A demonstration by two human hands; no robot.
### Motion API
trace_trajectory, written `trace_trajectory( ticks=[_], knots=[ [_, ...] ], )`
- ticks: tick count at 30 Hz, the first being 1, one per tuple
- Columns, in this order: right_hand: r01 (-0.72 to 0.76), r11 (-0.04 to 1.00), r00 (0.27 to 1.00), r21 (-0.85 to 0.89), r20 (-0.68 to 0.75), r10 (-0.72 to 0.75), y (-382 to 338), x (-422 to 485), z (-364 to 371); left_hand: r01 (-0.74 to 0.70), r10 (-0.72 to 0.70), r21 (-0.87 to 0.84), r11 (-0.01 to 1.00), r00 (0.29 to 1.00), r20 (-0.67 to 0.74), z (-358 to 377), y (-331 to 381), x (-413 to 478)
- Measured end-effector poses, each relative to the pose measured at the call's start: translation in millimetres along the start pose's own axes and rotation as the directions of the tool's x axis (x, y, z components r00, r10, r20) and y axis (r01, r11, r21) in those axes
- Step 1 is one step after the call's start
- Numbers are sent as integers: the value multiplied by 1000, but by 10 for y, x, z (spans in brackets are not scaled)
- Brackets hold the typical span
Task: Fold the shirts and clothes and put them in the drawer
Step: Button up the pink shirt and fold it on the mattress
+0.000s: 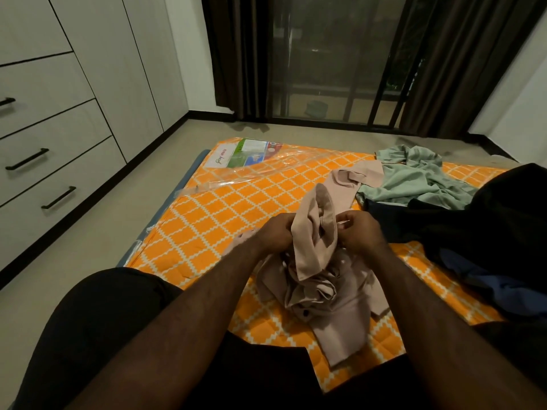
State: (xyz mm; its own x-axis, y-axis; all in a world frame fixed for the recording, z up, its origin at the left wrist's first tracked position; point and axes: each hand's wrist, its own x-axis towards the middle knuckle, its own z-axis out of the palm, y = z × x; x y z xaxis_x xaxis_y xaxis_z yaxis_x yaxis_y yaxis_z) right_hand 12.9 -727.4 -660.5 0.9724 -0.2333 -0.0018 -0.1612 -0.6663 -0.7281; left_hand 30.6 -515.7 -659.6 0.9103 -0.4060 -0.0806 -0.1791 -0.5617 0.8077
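A crumpled beige shirt [313,279] is bunched up over the orange patterned mattress [225,208]. My left hand [276,233] grips its cloth on the left. My right hand [359,232] pinches the cloth on the right, and a fold stands up between both hands. Behind them lies a pale green garment [420,180], loose and unfolded. A heap of black clothes [485,220] with a blue piece [485,285] sits at the right. The white drawers [56,161] with black handles line the left wall, all closed.
The mattress lies on the beige floor [142,179], still partly in torn clear plastic wrap [236,170] with a label at its far corner. Dark curtains [461,63] and a barred glass door [334,60] stand at the back. My black-clad knees are at the near edge.
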Motion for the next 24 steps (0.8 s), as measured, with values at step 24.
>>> trace_trajectory(
  ticks=[24],
  knots=[
    [403, 910, 905, -93, -110, -412, -135, -165, 36, -192, 180, -74, 979, 973, -148, 6, 11, 34]
  ],
)
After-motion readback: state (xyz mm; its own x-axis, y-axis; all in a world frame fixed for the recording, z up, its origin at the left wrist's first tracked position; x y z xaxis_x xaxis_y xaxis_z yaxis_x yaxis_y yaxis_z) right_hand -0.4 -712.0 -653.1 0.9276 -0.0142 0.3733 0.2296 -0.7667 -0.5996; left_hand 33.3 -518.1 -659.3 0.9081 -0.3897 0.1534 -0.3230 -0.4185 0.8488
